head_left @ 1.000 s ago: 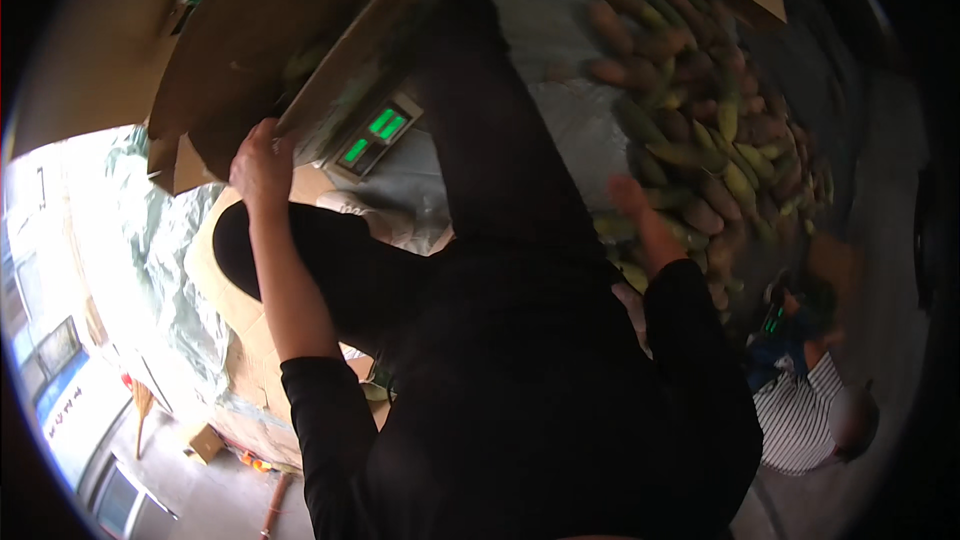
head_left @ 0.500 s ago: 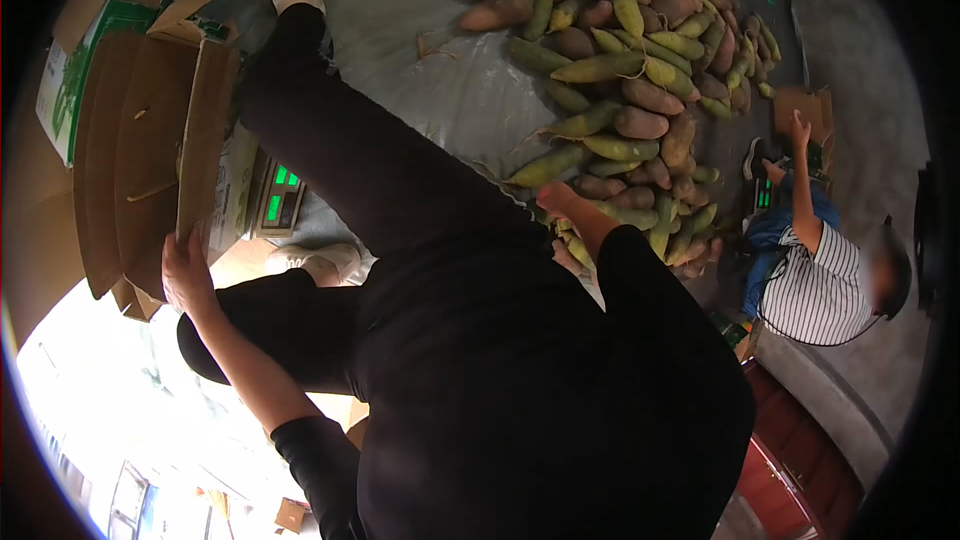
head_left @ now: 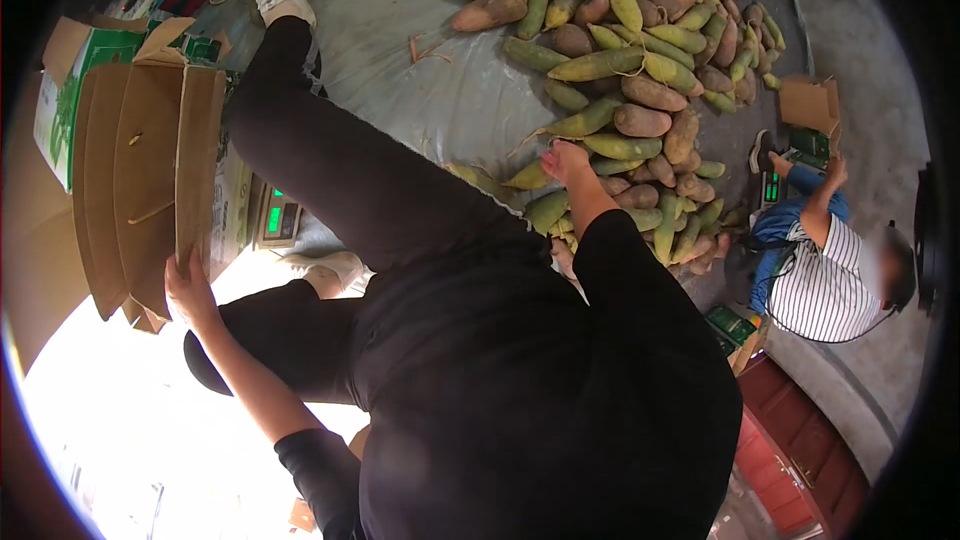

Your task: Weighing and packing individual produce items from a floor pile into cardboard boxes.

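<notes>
Left hand (head_left: 188, 285) fingers curled on a carton (head_left: 140, 180) flap beside the scale (head_left: 278, 220), right hand (head_left: 566, 162) fingers closed over a fruit in the pile (head_left: 640, 70); an awkward stretch could tip the carton.

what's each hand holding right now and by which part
The left hand grips the cardboard box by the edge of a flap. The right hand rests on the fruit pile; a grip cannot be told.

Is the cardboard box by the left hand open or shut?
Open: the cardboard box has its flaps spread outward, and the left hand grips one flap's edge.
</notes>
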